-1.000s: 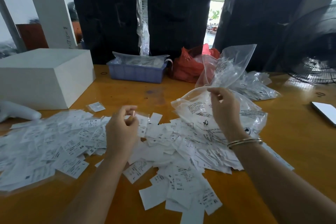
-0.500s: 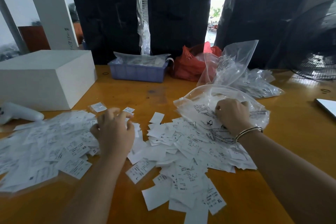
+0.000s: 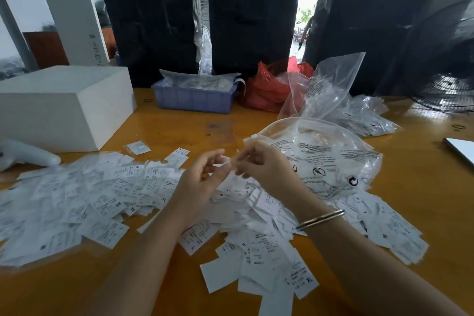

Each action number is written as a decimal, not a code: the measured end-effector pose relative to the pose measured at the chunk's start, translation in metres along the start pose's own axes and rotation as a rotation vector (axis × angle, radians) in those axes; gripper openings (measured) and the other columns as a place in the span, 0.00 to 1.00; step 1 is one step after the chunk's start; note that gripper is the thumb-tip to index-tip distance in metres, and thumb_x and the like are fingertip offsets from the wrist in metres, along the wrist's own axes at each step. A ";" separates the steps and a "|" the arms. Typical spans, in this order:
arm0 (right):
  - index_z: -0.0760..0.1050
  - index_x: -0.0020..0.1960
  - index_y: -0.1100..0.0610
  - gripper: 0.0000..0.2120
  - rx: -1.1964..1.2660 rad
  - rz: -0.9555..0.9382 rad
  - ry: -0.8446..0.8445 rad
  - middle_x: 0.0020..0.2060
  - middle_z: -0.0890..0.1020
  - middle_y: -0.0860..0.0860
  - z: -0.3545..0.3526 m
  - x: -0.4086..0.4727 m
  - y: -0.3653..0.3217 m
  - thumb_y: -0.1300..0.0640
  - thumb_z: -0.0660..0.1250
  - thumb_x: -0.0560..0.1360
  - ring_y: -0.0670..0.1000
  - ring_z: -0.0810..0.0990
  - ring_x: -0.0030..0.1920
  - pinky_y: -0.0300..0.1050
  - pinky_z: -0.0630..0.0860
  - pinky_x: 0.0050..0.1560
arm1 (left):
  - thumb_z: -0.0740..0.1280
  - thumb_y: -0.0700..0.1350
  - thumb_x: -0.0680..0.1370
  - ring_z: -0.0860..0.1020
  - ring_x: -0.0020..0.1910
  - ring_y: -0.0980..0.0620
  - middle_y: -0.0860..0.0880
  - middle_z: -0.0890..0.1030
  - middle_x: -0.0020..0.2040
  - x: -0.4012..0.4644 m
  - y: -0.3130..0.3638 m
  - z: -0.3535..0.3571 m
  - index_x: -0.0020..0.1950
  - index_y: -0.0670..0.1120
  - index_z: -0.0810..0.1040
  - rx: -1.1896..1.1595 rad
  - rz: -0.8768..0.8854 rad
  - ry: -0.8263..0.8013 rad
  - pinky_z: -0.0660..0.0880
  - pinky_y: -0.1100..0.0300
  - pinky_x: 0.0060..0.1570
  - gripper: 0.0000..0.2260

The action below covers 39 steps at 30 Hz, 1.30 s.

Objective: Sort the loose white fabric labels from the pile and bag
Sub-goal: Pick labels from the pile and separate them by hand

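While both hands hovered above the middle of the pile, the left hand (image 3: 202, 177) and the right hand (image 3: 264, 164) met fingertip to fingertip, each pinching an end of one small white label (image 3: 227, 160) held just over the heap; the motion blur there made the exact grip hard to read. Loose white labels (image 3: 102, 202) lay spread across the orange table (image 3: 423, 187), thick on the left under a clear film and heaped again below the wrists toward the near edge, several showing size letters such as XS, XL and S. Just right of the right hand sat the clear plastic bag (image 3: 333, 159) with black print, its mouth open toward the hands and its lower edge resting on labels. A thin bangle (image 3: 320, 219) circled the right wrist. Farther back stood a white box (image 3: 64, 105) at left, a blue crate (image 3: 195, 99) in the middle, a red bag (image 3: 266, 90) beside it, and more clear bags (image 3: 359, 113) to the right.
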State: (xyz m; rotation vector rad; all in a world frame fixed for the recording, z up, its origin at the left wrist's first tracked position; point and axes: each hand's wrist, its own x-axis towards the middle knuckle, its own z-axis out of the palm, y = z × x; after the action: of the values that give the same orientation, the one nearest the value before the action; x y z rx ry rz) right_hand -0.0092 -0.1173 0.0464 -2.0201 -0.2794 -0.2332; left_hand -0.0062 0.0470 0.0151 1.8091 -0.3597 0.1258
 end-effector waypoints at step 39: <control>0.77 0.56 0.48 0.14 0.619 0.199 0.217 0.33 0.77 0.48 0.007 -0.029 0.027 0.63 0.68 0.74 0.45 0.78 0.35 0.41 0.78 0.38 | 0.71 0.45 0.74 0.75 0.38 0.58 0.53 0.78 0.36 -0.001 -0.004 0.006 0.42 0.54 0.78 0.280 0.195 0.219 0.73 0.72 0.34 0.04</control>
State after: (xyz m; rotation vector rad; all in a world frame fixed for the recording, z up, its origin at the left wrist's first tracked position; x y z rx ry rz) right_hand -0.0289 -0.1254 0.0119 -1.3836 -0.0038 -0.2066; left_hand -0.0065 0.0421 0.0092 2.0081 -0.3752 0.5296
